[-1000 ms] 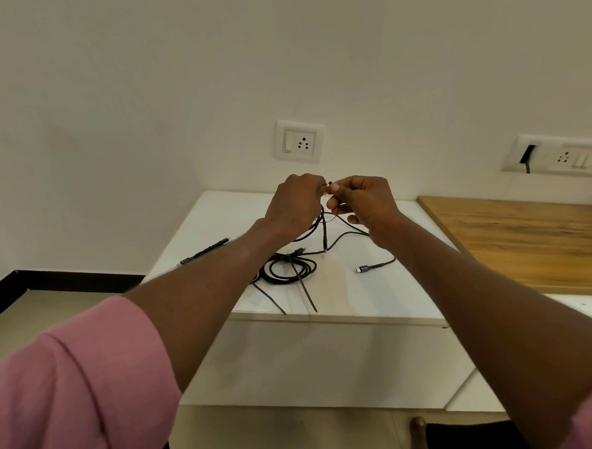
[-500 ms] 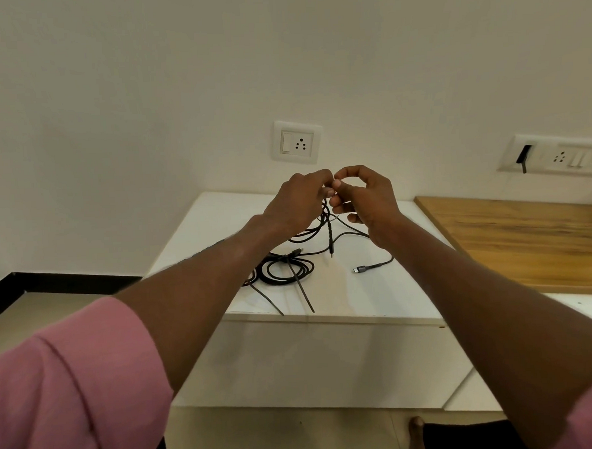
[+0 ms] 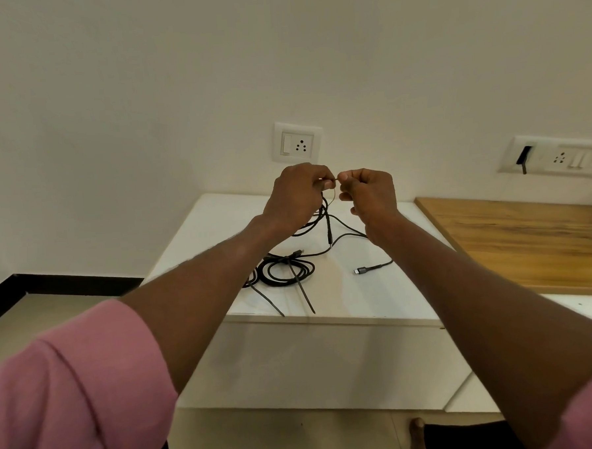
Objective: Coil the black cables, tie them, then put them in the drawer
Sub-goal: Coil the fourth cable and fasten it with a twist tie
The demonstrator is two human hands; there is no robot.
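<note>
My left hand (image 3: 298, 196) holds a loosely coiled black cable (image 3: 316, 219) above the white cabinet top (image 3: 377, 288). My right hand (image 3: 368, 193) is just to its right, and both pinch a thin tie (image 3: 336, 184) stretched between them. One plug end of the held cable hangs down (image 3: 329, 238), and its other end with a grey connector (image 3: 360, 270) lies on the top. A second black cable (image 3: 286, 269), coiled and bound with a tie, lies under my left forearm. The cabinet's white front (image 3: 312, 364) is below; I cannot make out a drawer line.
A wall socket (image 3: 297, 143) is right behind my hands. A wooden desk top (image 3: 528, 243) adjoins the cabinet on the right, with a switch panel (image 3: 558, 159) above it. A black skirting (image 3: 51, 285) runs along the floor at left.
My hands have moved slightly apart, drawing the thin tie out between them. The right hand's fingers have curled in. The hanging plug end has dropped a little lower.
</note>
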